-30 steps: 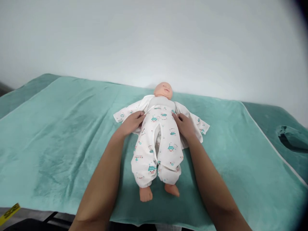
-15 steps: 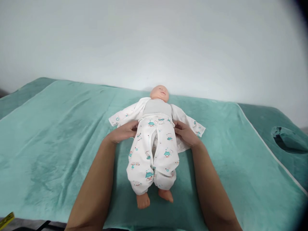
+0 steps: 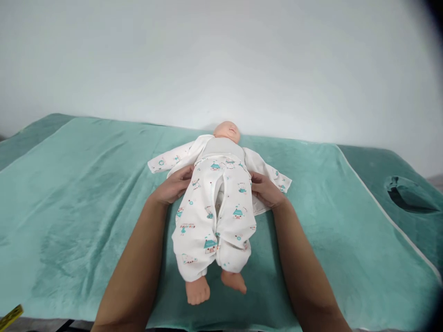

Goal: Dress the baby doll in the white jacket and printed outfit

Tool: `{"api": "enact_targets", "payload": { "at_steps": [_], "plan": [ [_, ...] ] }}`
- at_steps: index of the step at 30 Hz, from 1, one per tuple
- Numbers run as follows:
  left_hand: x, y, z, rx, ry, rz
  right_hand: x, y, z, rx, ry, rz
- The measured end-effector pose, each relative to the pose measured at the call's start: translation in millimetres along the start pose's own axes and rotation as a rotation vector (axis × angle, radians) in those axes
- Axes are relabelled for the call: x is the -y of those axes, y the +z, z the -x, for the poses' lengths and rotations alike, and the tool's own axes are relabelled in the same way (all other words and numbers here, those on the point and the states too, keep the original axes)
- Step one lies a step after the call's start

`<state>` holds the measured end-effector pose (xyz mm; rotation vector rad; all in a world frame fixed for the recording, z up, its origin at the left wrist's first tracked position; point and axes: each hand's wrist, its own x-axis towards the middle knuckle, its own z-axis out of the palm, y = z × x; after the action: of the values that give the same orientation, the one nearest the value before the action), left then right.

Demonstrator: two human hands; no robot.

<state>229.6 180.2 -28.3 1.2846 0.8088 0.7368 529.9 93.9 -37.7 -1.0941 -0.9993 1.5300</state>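
A baby doll [image 3: 227, 131] lies on its back, its bare feet toward me. It wears white printed baby trousers [image 3: 236, 198] up to its waist and an open white jacket [image 3: 173, 157] with the sleeves spread out. A plain pale grey torso [image 3: 223, 147] shows between the jacket's sides. My left hand [image 3: 175, 184] is closed at the trousers' side by the hip, thumb and fingers pinching the cloth. On the opposite hip my right hand [image 3: 266, 188] grips the trousers' other side, over the jacket's lower edge. The fingertips of both hands are partly hidden by the cloth.
A teal sheet [image 3: 86, 193] with some creases covers the padded table [image 3: 374, 161]. At the table's right end is a dark oval hole [image 3: 410, 196]. A white wall [image 3: 221, 60] stands directly behind. Something yellow [image 3: 11, 317] shows at the lower left corner.
The doll's legs and trousers have shifted left, the feet more than the hips. My left hand has moved slightly left and up. Both hands stay at the trousers' sides.
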Motion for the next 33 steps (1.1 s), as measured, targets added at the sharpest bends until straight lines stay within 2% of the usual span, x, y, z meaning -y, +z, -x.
{"api": "enact_targets", "payload": {
  "at_steps": [8, 13, 18, 24, 29, 33],
  "plan": [
    [7.2, 2.7, -8.5, -0.09, -0.086, 0.051, -12.4, 2.4, -10.7, -0.094, -0.038, 0.041],
    [12.0, 8.4, -12.0, -0.176, -0.018, 0.034, -15.6, 10.6, -14.5, -0.255, -0.122, 0.048],
    [11.9, 23.0, -16.5, -0.276, 0.12, 0.006, -19.7, 11.0, -21.2, -0.236, -0.209, 0.04],
    [18.3, 28.6, -24.5, -0.269, 0.191, 0.053, -27.2, 11.8, -29.3, -0.302, -0.314, 0.092],
    [17.5, 24.3, -26.2, -0.373, 0.299, -0.082, -29.1, 6.7, -30.8, -0.386, -0.444, 0.319],
    [14.8, 19.1, -26.6, -0.347, 0.43, -0.318, -22.7, 8.0, -25.7, -0.446, -0.688, 0.654]
  ]
}}
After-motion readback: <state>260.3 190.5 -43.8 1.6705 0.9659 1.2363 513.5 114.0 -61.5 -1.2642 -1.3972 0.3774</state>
